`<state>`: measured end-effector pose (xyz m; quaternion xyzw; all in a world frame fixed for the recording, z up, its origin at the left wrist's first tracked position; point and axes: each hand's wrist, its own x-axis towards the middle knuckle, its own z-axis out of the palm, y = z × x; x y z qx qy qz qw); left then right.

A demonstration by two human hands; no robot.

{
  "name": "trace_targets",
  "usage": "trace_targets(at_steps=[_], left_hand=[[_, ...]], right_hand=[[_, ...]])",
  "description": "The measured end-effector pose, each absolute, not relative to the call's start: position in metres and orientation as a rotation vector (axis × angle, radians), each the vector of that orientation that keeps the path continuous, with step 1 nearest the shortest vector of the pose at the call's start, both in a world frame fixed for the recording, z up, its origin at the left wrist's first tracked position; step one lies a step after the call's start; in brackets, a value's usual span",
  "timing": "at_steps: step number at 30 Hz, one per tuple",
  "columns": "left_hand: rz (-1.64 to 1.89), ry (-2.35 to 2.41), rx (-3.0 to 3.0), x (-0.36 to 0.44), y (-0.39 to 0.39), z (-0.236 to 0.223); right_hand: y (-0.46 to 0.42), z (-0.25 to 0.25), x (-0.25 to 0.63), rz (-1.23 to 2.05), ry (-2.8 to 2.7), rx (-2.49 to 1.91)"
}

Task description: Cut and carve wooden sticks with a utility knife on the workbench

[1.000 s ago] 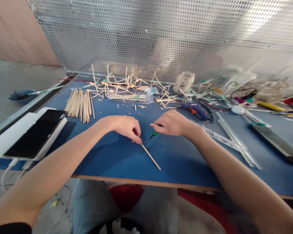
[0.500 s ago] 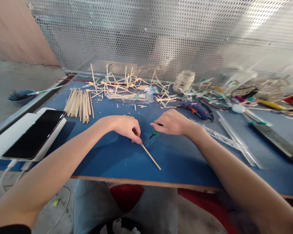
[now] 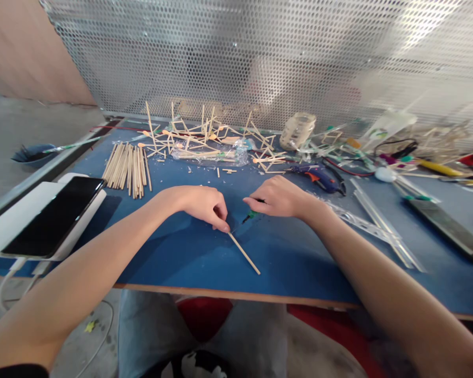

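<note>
My left hand (image 3: 208, 208) is closed, its thumb and fingers pinching one end of a thin wooden stick (image 3: 244, 253). The stick slants toward me, its free end near the table's front edge. Just to the right, my right hand (image 3: 275, 197) is curled round a small green-handled tool (image 3: 253, 214) with a dark tip. A fine point seems to reach from that tip toward the pinched end of the stick; whether they touch I cannot tell. Most of the tool's handle is hidden in my fist.
A bundle of wooden sticks (image 3: 128, 170) lies at left, beyond a phone (image 3: 55, 215) on a white box. Several glued stick frames (image 3: 205, 131), a glass jar (image 3: 297, 131) and a blue glue gun (image 3: 324, 178) stand behind. Clear strips (image 3: 384, 226) and a dark flat case (image 3: 449, 228) lie right.
Both hands keep nearly the same place and grip. The dark tip of the green-handled tool has shifted very slightly; the stick is practically still.
</note>
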<state>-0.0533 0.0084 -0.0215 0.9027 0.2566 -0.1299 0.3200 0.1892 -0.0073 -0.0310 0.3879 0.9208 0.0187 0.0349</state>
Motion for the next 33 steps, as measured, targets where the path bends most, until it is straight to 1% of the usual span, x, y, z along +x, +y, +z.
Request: trace_targets(at_steps=[12,20,26,28,33], left_hand=[[-0.342,0.669,2.363,-0.0535,0.008,-0.0205],[-0.346,0.677,2.393,-0.0526,0.0069,-0.0201],[-0.352,0.684,2.39,-0.0522,0.0066,-0.0209],[-0.351,0.683,2.389,-0.0523,0.0073,-0.0215],[-0.355,0.674,2.392,-0.0526,0.009,-0.0227]], right_hand=[[-0.006,-0.0304,0.191,-0.009,2.866,1.181],[-0.0054,-0.0319,0.1923,0.056,2.874,1.161],[-0.0042,-0.0331,0.1929,0.036,2.882,1.165],[-0.0029,-0.0337,0.1934,-0.01,2.887,1.173],[0.0023,-0.0364,0.1962,-0.291,2.901,1.266]])
